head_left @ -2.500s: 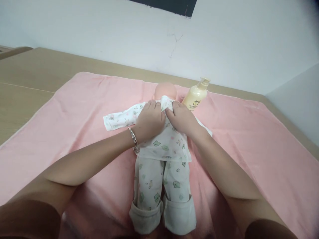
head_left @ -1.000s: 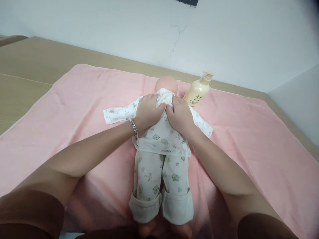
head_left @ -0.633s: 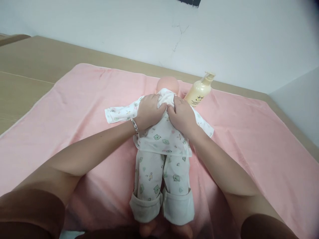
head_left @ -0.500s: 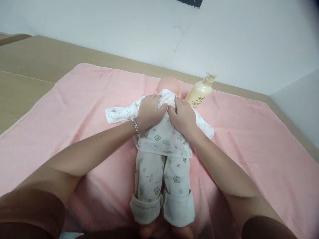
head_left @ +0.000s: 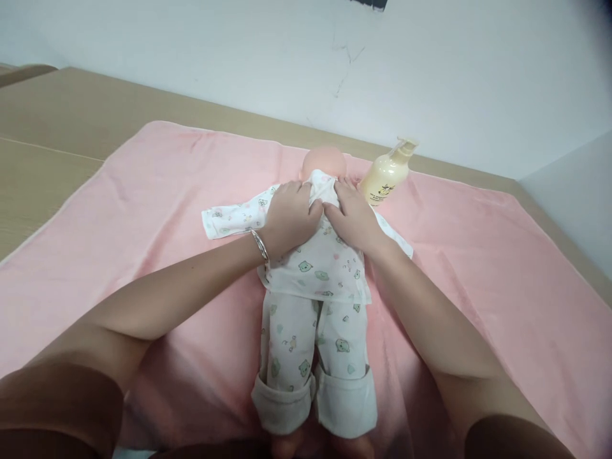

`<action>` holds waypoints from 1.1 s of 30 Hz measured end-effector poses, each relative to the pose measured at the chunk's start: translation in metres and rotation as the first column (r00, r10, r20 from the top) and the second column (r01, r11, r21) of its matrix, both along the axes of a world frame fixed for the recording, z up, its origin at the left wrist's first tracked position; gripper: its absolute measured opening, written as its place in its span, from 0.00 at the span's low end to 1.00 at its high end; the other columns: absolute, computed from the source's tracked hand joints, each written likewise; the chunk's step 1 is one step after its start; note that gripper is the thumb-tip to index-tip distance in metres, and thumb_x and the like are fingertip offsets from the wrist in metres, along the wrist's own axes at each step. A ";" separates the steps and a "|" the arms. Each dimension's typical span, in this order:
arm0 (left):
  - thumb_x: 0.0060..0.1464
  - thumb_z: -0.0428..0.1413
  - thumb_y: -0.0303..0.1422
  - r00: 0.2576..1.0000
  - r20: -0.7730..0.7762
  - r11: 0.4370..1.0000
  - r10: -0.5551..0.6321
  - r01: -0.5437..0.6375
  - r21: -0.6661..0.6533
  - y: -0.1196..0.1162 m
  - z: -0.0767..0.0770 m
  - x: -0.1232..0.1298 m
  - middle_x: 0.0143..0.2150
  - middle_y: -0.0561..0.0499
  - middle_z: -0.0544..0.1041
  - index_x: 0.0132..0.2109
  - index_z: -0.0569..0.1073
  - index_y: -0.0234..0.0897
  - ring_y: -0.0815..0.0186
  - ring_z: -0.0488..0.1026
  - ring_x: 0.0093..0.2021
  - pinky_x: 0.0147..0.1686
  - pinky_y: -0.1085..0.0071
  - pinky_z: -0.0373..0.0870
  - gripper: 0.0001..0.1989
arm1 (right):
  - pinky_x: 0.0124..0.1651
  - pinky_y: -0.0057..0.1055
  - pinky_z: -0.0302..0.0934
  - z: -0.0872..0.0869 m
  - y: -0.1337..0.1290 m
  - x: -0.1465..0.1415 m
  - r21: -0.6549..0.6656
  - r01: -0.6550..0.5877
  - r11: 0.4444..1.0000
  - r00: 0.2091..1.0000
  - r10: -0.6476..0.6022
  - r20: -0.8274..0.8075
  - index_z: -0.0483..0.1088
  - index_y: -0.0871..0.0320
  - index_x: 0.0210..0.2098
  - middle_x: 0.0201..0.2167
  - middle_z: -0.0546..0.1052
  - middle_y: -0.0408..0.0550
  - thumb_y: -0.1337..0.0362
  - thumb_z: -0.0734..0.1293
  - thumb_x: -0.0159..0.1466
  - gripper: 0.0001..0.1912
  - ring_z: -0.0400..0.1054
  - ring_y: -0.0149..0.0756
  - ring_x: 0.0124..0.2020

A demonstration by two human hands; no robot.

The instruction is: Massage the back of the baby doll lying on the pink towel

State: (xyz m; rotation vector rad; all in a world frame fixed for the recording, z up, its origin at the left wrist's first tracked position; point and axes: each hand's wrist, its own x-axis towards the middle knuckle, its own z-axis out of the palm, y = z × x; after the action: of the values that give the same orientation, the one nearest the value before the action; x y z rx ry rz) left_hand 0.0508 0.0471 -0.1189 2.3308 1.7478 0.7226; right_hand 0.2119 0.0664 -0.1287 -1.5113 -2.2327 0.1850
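A baby doll [head_left: 325, 161] lies stretched out with its head away from me, and no face shows. It wears a white long-sleeved shirt [head_left: 318, 271] with a green and pink print, and matching trousers [head_left: 291, 338] with turned-up cuffs. My left hand [head_left: 291, 213], with a silver bangle at the wrist, lies flat on the left of the shirt's upper part. On the right of it rests my right hand [head_left: 356, 213], fingers stretched toward the doll's head. Both thumbs point inward, close together, with cloth raised in folds between the hands.
A pale yellow pump bottle [head_left: 387, 175] is right of the doll's head, close to my right hand. Under everything spreads a pink blanket [head_left: 157, 172] on a wooden table [head_left: 119, 102]. A white wall [head_left: 239, 57] rises behind.
Both hands stay on the shirt's upper part. My right hand's fingers and thumb have shifted slightly, and the cloth between the hands looks a little flatter.
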 end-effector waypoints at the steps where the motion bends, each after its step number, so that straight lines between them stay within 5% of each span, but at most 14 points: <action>1: 0.65 0.40 0.32 0.999 -0.048 1.000 -0.013 0.014 0.016 -0.005 0.001 0.002 0.52 0.33 0.77 0.53 0.73 0.25 0.49 0.72 0.56 0.61 0.52 0.68 0.22 | 0.76 0.55 0.45 0.003 0.002 0.003 -0.032 -0.035 0.999 0.999 0.035 0.016 0.63 0.68 0.63 0.71 0.59 0.66 0.58 0.56 0.70 0.27 0.49 0.55 0.74; 5: 0.68 0.36 0.31 0.990 -0.138 0.993 -0.027 0.043 0.108 -0.020 0.000 0.008 0.61 0.29 0.72 0.61 0.68 0.21 0.47 0.68 0.64 0.66 0.51 0.65 0.26 | 0.72 0.57 0.54 0.014 -0.001 0.004 -0.067 -0.058 0.996 0.995 0.063 0.071 0.64 0.68 0.61 0.67 0.65 0.67 0.58 0.53 0.71 0.26 0.55 0.58 0.71; 7: 0.68 0.35 0.31 0.986 -0.159 0.988 -0.055 0.077 0.132 -0.020 -0.001 0.007 0.60 0.31 0.73 0.58 0.71 0.24 0.48 0.68 0.64 0.67 0.51 0.64 0.25 | 0.69 0.57 0.57 0.017 -0.010 -0.003 -0.033 0.006 0.999 0.992 -0.002 0.126 0.65 0.69 0.58 0.63 0.69 0.68 0.60 0.52 0.72 0.24 0.60 0.60 0.67; 11: 0.66 0.39 0.31 0.978 -0.152 0.988 -0.143 0.150 0.039 0.001 0.003 -0.003 0.48 0.35 0.77 0.42 0.73 0.32 0.50 0.73 0.52 0.58 0.51 0.69 0.18 | 0.63 0.52 0.63 0.026 -0.033 -0.017 0.029 0.111 0.993 0.960 -0.114 0.256 0.68 0.70 0.53 0.53 0.75 0.69 0.61 0.51 0.74 0.22 0.68 0.60 0.59; 14: 0.65 0.44 0.37 0.996 -0.015 0.992 -0.086 0.084 -0.093 0.015 0.008 -0.010 0.41 0.39 0.78 0.41 0.72 0.34 0.54 0.74 0.43 0.49 0.55 0.72 0.15 | 0.56 0.49 0.67 0.033 -0.039 -0.017 0.017 0.112 0.994 0.950 -0.112 0.290 0.69 0.67 0.49 0.48 0.76 0.67 0.60 0.52 0.74 0.20 0.71 0.59 0.54; 17: 0.66 0.42 0.39 0.999 -0.025 0.995 -0.047 0.044 -0.094 0.012 0.009 -0.008 0.43 0.37 0.78 0.42 0.72 0.32 0.53 0.74 0.44 0.50 0.54 0.71 0.19 | 0.50 0.48 0.68 0.037 -0.030 -0.009 -0.097 0.105 0.990 0.968 -0.079 0.239 0.69 0.62 0.46 0.46 0.77 0.62 0.56 0.53 0.75 0.19 0.72 0.57 0.49; 23: 0.67 0.37 0.34 0.983 -0.178 0.995 -0.038 0.053 0.079 -0.011 0.002 0.002 0.56 0.28 0.73 0.56 0.69 0.22 0.44 0.68 0.59 0.63 0.48 0.64 0.24 | 0.62 0.54 0.63 0.028 -0.007 -0.003 -0.136 0.136 0.981 0.981 -0.114 0.158 0.69 0.67 0.53 0.58 0.72 0.67 0.55 0.53 0.75 0.24 0.66 0.60 0.60; 30: 0.65 0.43 0.39 0.996 0.042 0.985 -0.079 0.085 -0.148 0.019 0.010 -0.011 0.43 0.39 0.78 0.42 0.70 0.34 0.55 0.73 0.42 0.49 0.56 0.72 0.15 | 0.58 0.52 0.65 0.033 -0.034 -0.014 -0.014 0.120 0.993 0.959 -0.113 0.258 0.72 0.68 0.47 0.46 0.76 0.67 0.58 0.52 0.75 0.23 0.70 0.60 0.53; 33: 0.65 0.42 0.40 0.998 0.034 0.989 -0.055 0.059 -0.136 0.017 0.011 -0.010 0.44 0.38 0.78 0.43 0.71 0.33 0.54 0.73 0.45 0.52 0.54 0.71 0.18 | 0.54 0.50 0.67 0.038 -0.034 -0.011 -0.064 0.122 0.991 0.965 -0.103 0.243 0.71 0.65 0.45 0.46 0.77 0.65 0.56 0.53 0.75 0.21 0.71 0.59 0.52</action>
State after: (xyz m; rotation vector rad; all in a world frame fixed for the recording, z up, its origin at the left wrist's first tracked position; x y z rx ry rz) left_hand 0.0410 0.0638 -0.1074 2.2574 1.6551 0.6047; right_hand 0.2013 0.0322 -0.0912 -1.7808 -2.3379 0.0581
